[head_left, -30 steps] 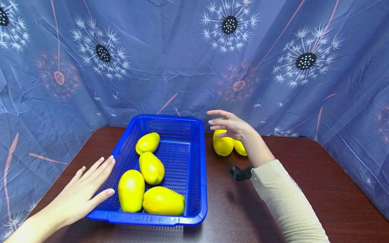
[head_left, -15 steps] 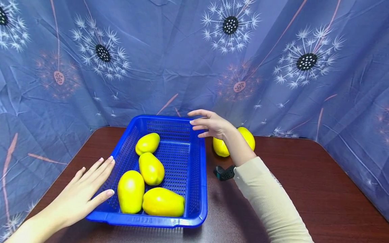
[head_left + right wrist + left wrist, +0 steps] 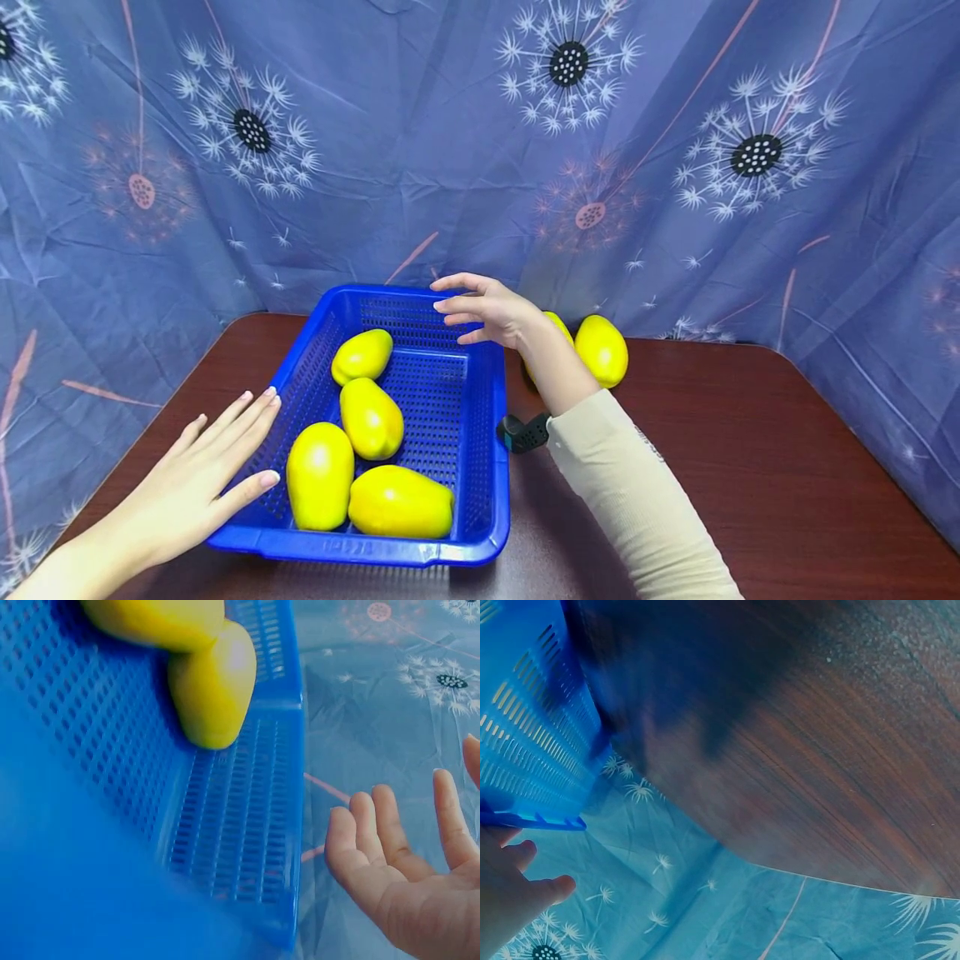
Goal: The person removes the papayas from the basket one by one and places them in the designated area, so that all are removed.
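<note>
"Which hand is nearer the outer yellow fruit (image 3: 602,352) on the table (image 3: 750,433)?"

"The right hand (image 3: 491,315); it hangs up by the far right corner of the blue basket (image 3: 360,547), fingers loosely bent, holding nothing and pointing left. That fruit lies to their right."

"Its long axis?"

"Roughly away from us, leaning slightly left (the left hand (image 3: 198,479), straight-fingered, is at the basket's left rim)."

Four fruits (image 3: 372,419) lie in the basket (image 3: 360,550), two others (image 3: 602,352) right of it.
</note>
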A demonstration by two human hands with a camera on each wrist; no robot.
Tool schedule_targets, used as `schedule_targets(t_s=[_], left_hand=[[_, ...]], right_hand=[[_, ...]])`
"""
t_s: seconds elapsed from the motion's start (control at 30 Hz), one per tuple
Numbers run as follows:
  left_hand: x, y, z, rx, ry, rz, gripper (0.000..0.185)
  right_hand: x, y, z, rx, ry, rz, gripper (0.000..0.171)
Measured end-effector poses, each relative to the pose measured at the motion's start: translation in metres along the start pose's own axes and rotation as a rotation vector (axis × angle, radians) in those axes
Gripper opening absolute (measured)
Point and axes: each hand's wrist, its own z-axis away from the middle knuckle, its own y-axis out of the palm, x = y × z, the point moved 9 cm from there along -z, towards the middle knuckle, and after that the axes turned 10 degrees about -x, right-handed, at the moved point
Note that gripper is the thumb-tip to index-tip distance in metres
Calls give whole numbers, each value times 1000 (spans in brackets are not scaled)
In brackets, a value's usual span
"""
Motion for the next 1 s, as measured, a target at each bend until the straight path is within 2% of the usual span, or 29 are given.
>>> schedule_targets(t_s=[0.33,0.7,1.0], left_hand=[[0,-1,2,-1,-15,-1,72],[1,0,0,-2,-12,-5,71],[2,0,0,7,-20,-27,70]], right_hand=[[-8,30,-5,46,24,34,39],[-38,72,-16,124,92,120,43],[-68,82,-17,180,184,271,41]])
